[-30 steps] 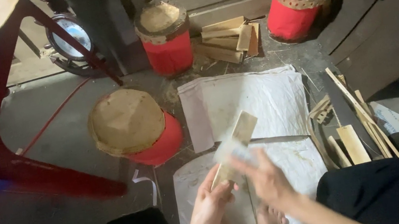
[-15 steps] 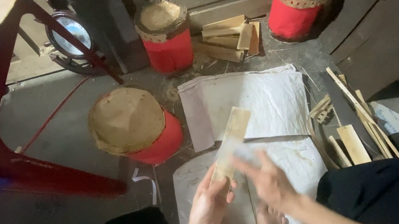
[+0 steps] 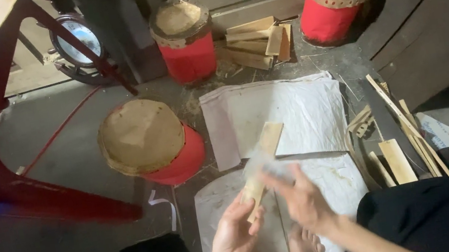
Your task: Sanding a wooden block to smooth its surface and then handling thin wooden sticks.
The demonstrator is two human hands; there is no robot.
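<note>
- Since prev frame: wood slat (image 3: pixel 260 159) tilted lower, right hand (image 3: pixel 300 198) blurred mid-rub along it.
- Slat at lower centre, over white sheet (image 3: pixel 294 108).
- Left hand (image 3: pixel 236 233) clamped on slat's bottom end.
- Right: grip unclear, can't tell.
- Best done w/ firm left hold, even strokes.

We see a dim, warm-lit scene with deep shadow left of the white sheet (image 3: pixel 283 113), and our right hand (image 3: pixel 300 198) smeared by motion blur.

Three red drums (image 3: pixel 149 141), perhaps two sheets (image 3: pixel 289 110).
</note>
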